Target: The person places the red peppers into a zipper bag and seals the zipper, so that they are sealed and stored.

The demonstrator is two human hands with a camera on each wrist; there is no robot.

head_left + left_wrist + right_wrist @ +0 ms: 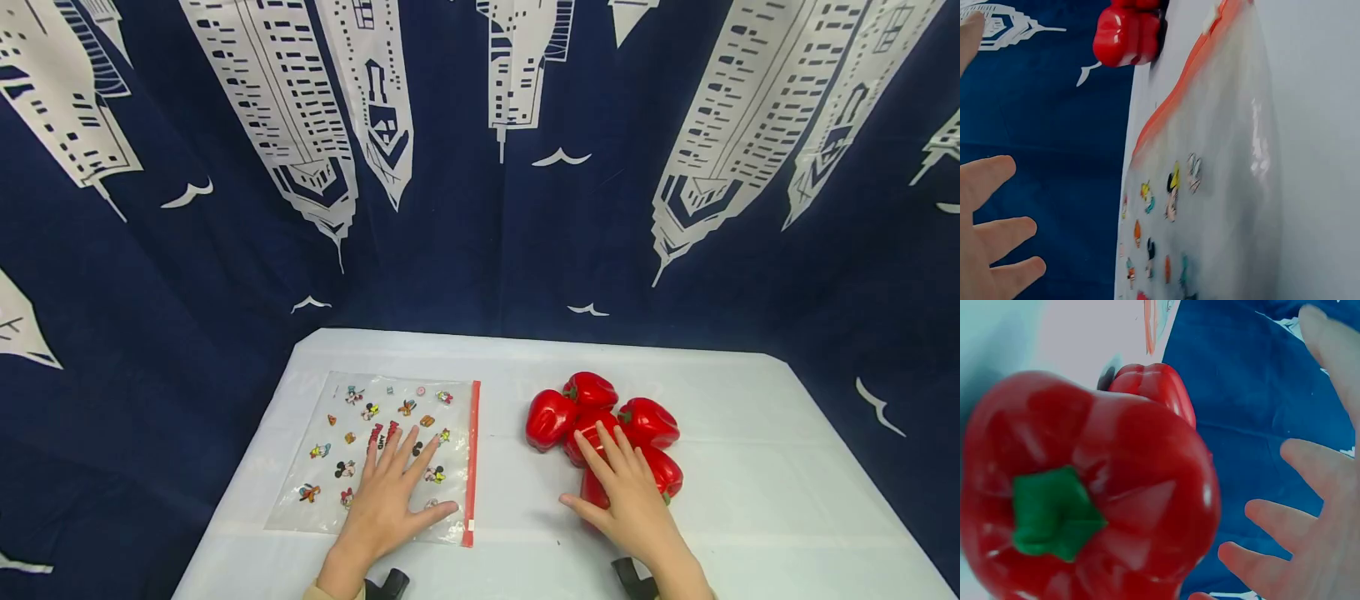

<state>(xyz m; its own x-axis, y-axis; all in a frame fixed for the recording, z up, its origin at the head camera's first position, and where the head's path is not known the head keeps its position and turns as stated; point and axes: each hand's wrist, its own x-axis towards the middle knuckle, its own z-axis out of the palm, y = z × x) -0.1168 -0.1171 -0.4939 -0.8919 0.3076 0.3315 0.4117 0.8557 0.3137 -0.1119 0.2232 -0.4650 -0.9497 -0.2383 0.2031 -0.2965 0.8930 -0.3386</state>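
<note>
A clear zip bag [300, 500] printed with cartoon characters lies flat on the left of the white table, its red zip edge [473, 450] facing right. My left hand [392, 502], fingers spread, is over the bag's lower right part; the left wrist view shows the fingers raised away from the plastic. Several red bell peppers [551, 419] are clustered on the right. My right hand [628, 502] is spread over the front of that cluster and partly hides it. In the right wrist view, a pepper with a green stem [1054, 512] is close beside the raised fingers.
The white table [787, 500] has a far edge against a dark blue curtain [487, 250] printed with white buildings and birds. A strip of tabletop separates the bag from the peppers. Black wrist straps [636, 579] show at the bottom of the head view.
</note>
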